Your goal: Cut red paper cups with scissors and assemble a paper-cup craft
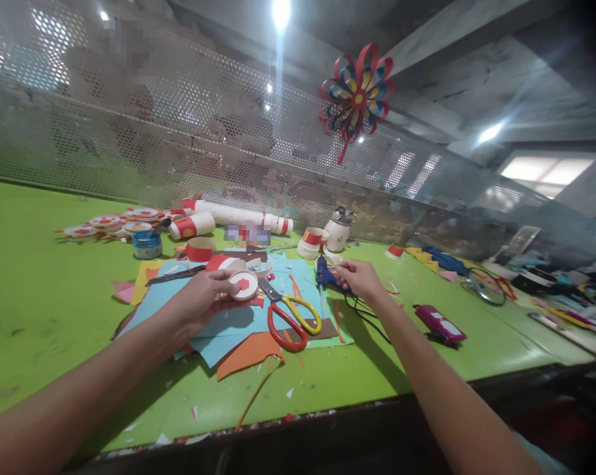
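My left hand (206, 300) is closed on a white paper-cup base (243, 285) with a red shape at its centre. My right hand (361, 280) has its fingers closed at the handle of a blue hot glue gun (324, 272); its cord trails under my wrist. Between my hands lie open scissors (293, 320) with one red and one yellow handle. They rest on blue paper sheets (219, 346). Beside my left hand are a cut red-and-white cup piece (223, 262) and a red ring (200, 249).
Behind stand a blue-lidded jar (147, 244), a paper cup (194, 225), a long white tube (233, 216), stacked cup pieces (312, 243) and a white bottle (338, 229). A purple case (440, 324) lies right. Perforated metal panels (229, 152) border the green table (21, 330); a paper flower (358, 99) hangs above.
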{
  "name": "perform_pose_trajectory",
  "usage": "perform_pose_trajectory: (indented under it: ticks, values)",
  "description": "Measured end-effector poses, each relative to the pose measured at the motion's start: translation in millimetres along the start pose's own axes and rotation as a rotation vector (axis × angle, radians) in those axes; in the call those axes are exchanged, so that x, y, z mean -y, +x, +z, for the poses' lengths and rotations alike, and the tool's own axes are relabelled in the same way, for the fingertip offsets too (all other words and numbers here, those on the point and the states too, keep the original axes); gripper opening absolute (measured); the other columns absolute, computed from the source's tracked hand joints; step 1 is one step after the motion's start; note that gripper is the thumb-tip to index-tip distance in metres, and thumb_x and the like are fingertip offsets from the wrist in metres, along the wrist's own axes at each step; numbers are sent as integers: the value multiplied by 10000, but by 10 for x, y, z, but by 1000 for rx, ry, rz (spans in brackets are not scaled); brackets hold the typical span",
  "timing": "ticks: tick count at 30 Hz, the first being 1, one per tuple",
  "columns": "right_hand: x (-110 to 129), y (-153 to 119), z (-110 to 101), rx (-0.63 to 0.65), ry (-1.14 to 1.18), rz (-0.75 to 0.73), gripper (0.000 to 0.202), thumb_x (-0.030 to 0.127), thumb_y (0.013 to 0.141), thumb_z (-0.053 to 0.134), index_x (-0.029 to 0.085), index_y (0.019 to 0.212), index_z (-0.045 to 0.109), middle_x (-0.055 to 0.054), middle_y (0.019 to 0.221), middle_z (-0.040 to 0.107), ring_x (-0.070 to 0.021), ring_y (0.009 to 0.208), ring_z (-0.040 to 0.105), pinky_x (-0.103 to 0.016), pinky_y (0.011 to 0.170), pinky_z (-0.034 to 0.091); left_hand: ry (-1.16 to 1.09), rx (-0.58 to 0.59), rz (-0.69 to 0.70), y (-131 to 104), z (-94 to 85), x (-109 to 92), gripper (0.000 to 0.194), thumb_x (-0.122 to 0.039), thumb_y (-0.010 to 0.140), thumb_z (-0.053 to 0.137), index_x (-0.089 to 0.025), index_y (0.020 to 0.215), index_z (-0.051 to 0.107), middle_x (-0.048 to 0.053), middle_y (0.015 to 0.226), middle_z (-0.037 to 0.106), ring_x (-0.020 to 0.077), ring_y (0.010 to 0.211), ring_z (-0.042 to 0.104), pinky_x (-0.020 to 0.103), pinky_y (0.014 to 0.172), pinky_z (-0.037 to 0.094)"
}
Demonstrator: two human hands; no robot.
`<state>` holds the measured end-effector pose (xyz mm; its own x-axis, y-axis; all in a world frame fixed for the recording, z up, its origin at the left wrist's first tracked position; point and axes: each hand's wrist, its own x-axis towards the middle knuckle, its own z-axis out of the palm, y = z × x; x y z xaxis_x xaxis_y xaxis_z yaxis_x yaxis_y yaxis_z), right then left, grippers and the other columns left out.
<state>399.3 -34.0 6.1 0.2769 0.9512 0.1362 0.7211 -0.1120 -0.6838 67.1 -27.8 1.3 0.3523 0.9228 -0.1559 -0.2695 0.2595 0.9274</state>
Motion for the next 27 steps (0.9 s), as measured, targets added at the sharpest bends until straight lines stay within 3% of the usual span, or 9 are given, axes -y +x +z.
perform_pose_trajectory:
  ticks: [5,14,21,27]
  values:
    - [-131,73,-20,-41,-344,-53,291,313,931,578,170,1184,588,-83,1211,602,-222,1008,621,-420,843,533,65,59,17,0,43,-27,247,-65,651,704,-64,897,676,172,996,710,251,865,689,345,759,586]
    - [-219,199,321,-74,-744,-90,315,309,928,583,168,1209,571,-93,1232,588,-231,1040,611,-442,867,522,43,63,33,67,23,24,279,-105,657,710,-69,930,667,149,984,706,224,823,683,335,736,567]
    - [-337,256,406,-146,-720,-88,322,307,925,588,162,1211,570,-99,1245,580,-237,1055,604,-447,876,517,26,54,28,61,-62,58,263,-122,658,723,-74,914,686,144,964,720,219,801,685,340,760,565]
    - [-364,246,268,-118,-537,-91,304,309,928,584,163,1194,576,-84,1191,607,-219,997,627,-420,832,538,40,64,5,50,-22,84,273,-114,640,726,-93,911,689,116,901,731,199,771,685,301,706,556]
